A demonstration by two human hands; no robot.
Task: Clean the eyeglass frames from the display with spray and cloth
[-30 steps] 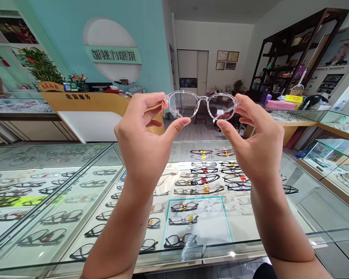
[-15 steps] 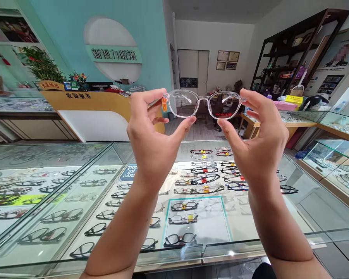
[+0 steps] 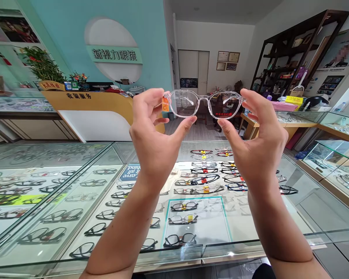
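Note:
Both hands hold up a pair of clear-framed eyeglasses (image 3: 203,97) above a glass display case. My left hand (image 3: 157,131) grips the left side, fingers at the hinge and thumb under the left lens's rim. An orange tag (image 3: 165,104) hangs by those fingers. My right hand (image 3: 258,135) pinches the right side the same way, fingertips at the hinge and thumb below the right lens. Red lettering shows on the right lens. The glasses are level and face away from me.
Below my arms, the glass display case (image 3: 217,248) contains many spectacle frames in rows, some with yellow or red tags. Beyond it stand a yellow-and-white counter (image 3: 98,116) at the left, a dark shelf unit (image 3: 296,50) and another glass case (image 3: 341,159) at the right.
My left hand has shifted very slightly to the right, and the orange tag has turned to show more of its face. The glasses stay almost in the same place.

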